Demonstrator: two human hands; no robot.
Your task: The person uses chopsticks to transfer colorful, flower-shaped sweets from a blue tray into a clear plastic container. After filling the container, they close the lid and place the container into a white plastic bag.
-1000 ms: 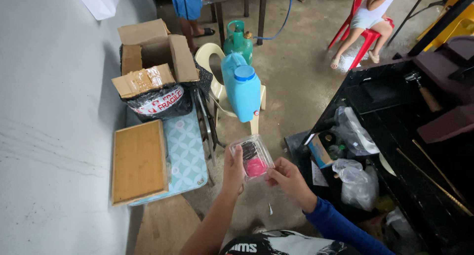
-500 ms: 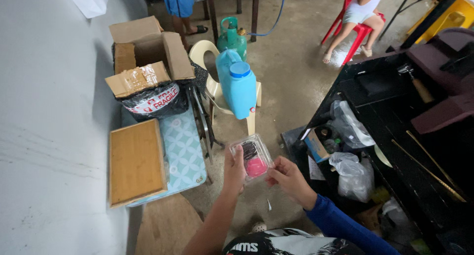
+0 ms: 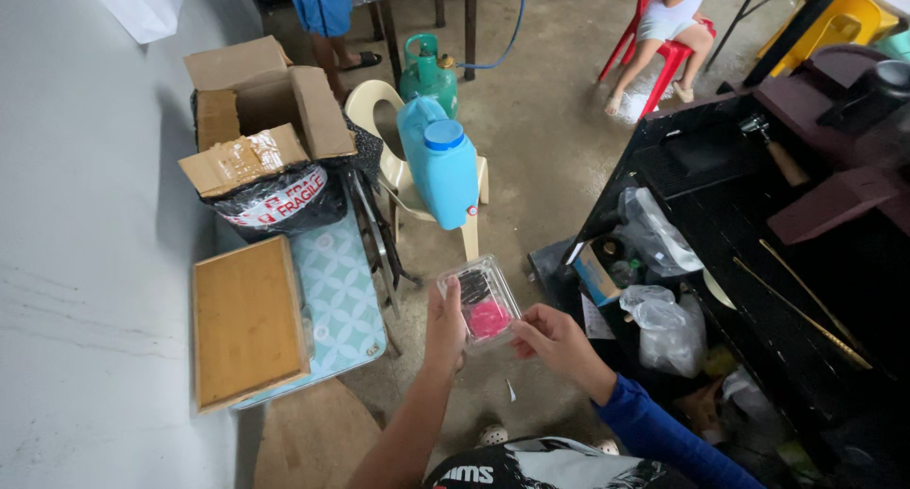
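Fingers (image 3: 445,304) of left hand (image 3: 444,326) curled around the left edge of a small clear plastic clamshell box (image 3: 480,300), thumb side on the rim. Right hand (image 3: 555,337) fingertips pinch the box's lower right corner; exact finger count on it is hard to tell from this angle. Box sits at frame centre, held in the air between both hands, tilted. Inside: something dark at 11 o'clock, something pink at 5 o'clock, can't make out what either is.

Right sleeve is blue, cut off at the bottom edge. Left forearm bare.

Around it:
- 12 o'clock from box: blue water jug (image 3: 440,162) on a cream plastic chair (image 3: 391,157), chair mostly hidden.
- 10 o'clock: open cardboard box (image 3: 261,100) over a black bag.
- 9 o'clock: wooden board (image 3: 246,320) on a patterned surface.
- 3 o'clock: dark cluttered table (image 3: 749,233), clear plastic bags (image 3: 664,318) at its edge, contents unreadable.
- Top edge: green gas cylinder (image 3: 431,72); two other people, cropped to legs.
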